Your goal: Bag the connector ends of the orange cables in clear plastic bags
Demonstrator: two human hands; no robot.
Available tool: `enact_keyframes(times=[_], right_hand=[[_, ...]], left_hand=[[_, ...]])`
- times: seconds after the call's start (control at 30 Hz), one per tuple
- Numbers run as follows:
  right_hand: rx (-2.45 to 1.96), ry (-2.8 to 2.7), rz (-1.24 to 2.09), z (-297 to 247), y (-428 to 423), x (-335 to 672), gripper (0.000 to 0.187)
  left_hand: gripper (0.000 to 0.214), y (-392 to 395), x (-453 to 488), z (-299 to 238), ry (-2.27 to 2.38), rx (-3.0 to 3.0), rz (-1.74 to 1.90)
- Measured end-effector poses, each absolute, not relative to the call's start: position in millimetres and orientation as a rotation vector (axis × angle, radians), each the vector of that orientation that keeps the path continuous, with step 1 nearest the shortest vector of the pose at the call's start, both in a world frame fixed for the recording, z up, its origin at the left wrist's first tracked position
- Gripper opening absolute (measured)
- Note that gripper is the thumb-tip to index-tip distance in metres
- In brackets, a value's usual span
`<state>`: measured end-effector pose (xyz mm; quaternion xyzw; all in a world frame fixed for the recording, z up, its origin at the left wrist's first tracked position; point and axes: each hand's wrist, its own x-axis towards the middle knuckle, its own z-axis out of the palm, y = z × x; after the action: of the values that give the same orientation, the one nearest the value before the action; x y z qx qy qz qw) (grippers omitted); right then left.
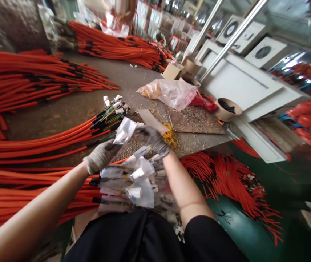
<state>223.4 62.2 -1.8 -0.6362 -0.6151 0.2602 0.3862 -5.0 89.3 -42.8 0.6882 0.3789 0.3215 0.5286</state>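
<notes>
My left hand (101, 156), in a light grey work glove, is closed on a small clear plastic bag (124, 131) with a white piece inside. My right hand (153, 140), in a darker grey glove, is just right of that bag; its fingers are smeared by motion, so I cannot tell if they grip anything. Beside its wrist lies a pile of yellow rubber bands (169, 135). Below both hands, several bagged cable ends (138, 173) with white connectors lie in a row. Left of the held bag, bare cable ends (114, 107) show white connectors and coloured wires.
Orange cable bundles (16, 78) cover the left of the table, with another bundle (117, 47) at the back. A large plastic bag (169, 92) and a cardboard tub (227, 109) stand to the right. Red cables (226, 174) hang off the right edge.
</notes>
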Motion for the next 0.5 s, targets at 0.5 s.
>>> enact_keyframes(times=[0.5], right_hand=[[-2.552,-1.576,0.197,-6,58,345,0.016]], left_hand=[[0.039,80,-16,-20,0.812,1.521,0.674]])
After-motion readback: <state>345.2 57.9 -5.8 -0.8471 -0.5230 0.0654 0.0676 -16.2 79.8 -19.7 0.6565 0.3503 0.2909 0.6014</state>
